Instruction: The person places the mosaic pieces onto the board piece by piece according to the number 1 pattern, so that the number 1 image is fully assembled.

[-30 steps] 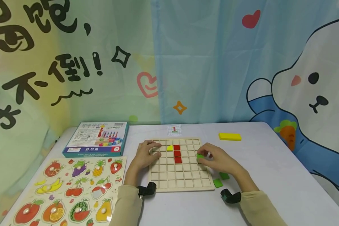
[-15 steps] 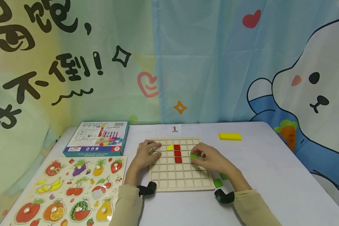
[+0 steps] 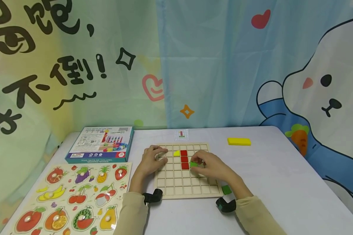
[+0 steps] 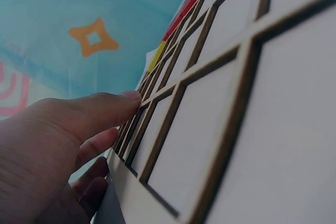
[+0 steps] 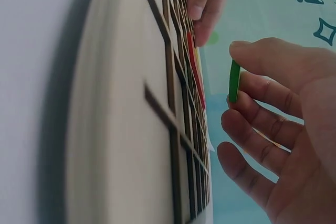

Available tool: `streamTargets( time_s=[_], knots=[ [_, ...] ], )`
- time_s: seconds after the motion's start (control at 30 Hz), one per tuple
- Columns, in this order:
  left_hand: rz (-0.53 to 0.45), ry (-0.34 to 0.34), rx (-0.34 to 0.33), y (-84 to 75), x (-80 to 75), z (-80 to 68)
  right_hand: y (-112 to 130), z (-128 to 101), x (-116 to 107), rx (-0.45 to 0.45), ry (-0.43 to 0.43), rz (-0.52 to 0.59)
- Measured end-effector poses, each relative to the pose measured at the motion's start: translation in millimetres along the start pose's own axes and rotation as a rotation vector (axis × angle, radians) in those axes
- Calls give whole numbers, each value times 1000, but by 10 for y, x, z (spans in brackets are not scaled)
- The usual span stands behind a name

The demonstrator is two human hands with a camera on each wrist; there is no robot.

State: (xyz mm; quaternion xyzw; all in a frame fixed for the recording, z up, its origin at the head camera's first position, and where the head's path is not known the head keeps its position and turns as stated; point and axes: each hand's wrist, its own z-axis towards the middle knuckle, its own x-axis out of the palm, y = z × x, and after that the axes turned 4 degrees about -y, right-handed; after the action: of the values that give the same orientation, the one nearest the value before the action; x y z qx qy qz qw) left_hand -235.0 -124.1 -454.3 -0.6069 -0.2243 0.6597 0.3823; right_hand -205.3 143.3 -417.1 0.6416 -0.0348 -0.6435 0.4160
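Note:
A pale wooden grid board (image 3: 176, 182) lies on the table, with three red squares (image 3: 184, 159) in a column and a yellow piece (image 3: 176, 153) beside the top one. My left hand (image 3: 150, 160) rests at the board's left edge; in the left wrist view its thumb (image 4: 107, 109) touches the grid. Over the board, just right of the red column, my right hand (image 3: 210, 165) pinches a green square tile (image 3: 193, 164). The right wrist view shows this thin tile (image 5: 234, 81) edge-on between thumb and fingers, apart from the grid.
A loose green tile (image 3: 226, 190) lies off the board's lower right corner. Behind the board are a small pattern card (image 3: 181, 134) and a yellow block (image 3: 239, 141). A box (image 3: 98, 147) and a fruit puzzle board (image 3: 89, 182) occupy the left side.
My right hand has carried the green tile leftward from the board's right edge to near the red column. The forearm now covers one of the loose green tiles. My left hand has stayed put.

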Motion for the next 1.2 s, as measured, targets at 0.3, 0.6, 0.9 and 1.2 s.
streamTargets(
  time_s=[0.3, 0.6, 0.9, 1.2],
  knots=[
    [5, -8, 4, 17, 7, 0, 77, 35, 87, 23, 18, 9],
    [-7, -8, 3, 7, 3, -4, 147, 67, 150, -24, 4, -2],
    [-4, -3, -13, -16, 3, -9, 236, 120, 231, 6, 43, -4],
    [4, -15, -7, -15, 6, -7, 326, 177, 320, -23, 61, -77]
  ],
)
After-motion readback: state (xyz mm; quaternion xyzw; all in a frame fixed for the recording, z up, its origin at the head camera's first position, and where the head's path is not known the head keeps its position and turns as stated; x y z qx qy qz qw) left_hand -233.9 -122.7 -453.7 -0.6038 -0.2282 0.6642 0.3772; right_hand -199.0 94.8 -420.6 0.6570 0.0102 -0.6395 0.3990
